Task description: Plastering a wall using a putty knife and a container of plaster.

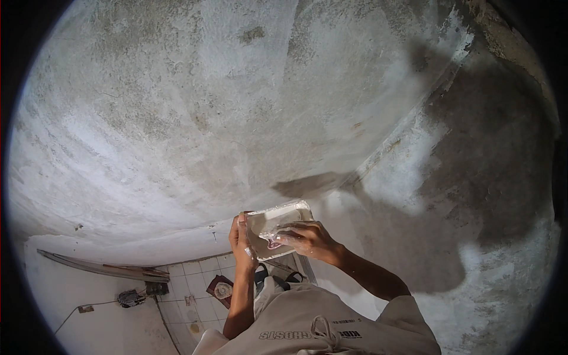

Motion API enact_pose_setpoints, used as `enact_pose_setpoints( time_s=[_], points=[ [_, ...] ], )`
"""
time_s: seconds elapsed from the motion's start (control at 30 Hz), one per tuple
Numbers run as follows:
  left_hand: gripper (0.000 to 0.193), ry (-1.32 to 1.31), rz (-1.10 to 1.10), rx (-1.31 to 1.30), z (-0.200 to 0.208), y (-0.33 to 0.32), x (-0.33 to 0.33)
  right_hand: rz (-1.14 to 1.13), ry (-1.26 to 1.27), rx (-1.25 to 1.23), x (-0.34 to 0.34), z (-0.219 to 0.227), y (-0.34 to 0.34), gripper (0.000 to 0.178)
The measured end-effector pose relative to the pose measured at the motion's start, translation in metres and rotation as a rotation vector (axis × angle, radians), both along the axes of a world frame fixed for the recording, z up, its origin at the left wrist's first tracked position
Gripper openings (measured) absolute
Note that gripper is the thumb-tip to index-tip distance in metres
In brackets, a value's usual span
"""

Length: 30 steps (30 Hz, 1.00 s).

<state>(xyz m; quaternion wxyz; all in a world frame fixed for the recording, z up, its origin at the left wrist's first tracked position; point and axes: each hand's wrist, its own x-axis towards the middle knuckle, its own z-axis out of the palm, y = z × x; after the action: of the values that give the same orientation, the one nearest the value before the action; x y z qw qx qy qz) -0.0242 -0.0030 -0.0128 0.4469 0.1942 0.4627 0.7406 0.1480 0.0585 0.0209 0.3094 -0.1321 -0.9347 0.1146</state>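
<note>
A pale rectangular tray (287,206), its rim crusted with white plaster-like material, is held in front of my body. My left hand (241,239) grips its left wall, thumb and fingers smeared white. Reaching in from the right, my right hand (310,239) is closed over the inside of the tray, its fingers also coated white. A small pinkish-purple piece (273,243) shows at those fingertips; the rest of whatever they hold is hidden or too small to name.
A patchy grey-white wall (195,118) rises ahead and meets another wall (497,260) on the right. Below are floor tiles (192,281), a dark red object with a pale round patch (223,290), a long wooden strip (103,266) and a cable with a dark fitting (131,297).
</note>
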Motion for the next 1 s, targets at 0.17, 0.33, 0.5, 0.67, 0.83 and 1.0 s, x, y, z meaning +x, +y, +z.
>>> enact_pose_setpoints(
  time_s=[0.17,0.33,0.5,0.67,0.83,1.0],
  points=[
    [0.031,-0.128,0.018,-0.025,0.013,-0.001,0.002,0.04,0.032,-0.042,0.006,-0.009,0.004,0.043],
    [0.03,0.006,-0.008,0.029,0.0,-0.003,-0.001,-0.088,0.097,-0.073,0.001,0.01,0.008,0.04],
    [0.031,-0.062,0.041,0.063,0.007,0.0,-0.004,-0.031,0.029,-0.006,0.004,-0.01,-0.005,0.038],
    [0.033,-0.001,0.016,0.006,-0.003,-0.002,-0.009,-0.054,0.107,-0.307,0.004,0.012,-0.004,0.04],
    [0.034,0.043,-0.014,0.031,0.001,-0.004,-0.006,-0.092,0.094,-0.073,0.0,0.013,0.006,0.039],
    [0.033,-0.048,-0.008,0.053,0.006,-0.006,-0.009,-0.047,0.056,-0.049,0.002,0.001,-0.01,0.038]
  ],
)
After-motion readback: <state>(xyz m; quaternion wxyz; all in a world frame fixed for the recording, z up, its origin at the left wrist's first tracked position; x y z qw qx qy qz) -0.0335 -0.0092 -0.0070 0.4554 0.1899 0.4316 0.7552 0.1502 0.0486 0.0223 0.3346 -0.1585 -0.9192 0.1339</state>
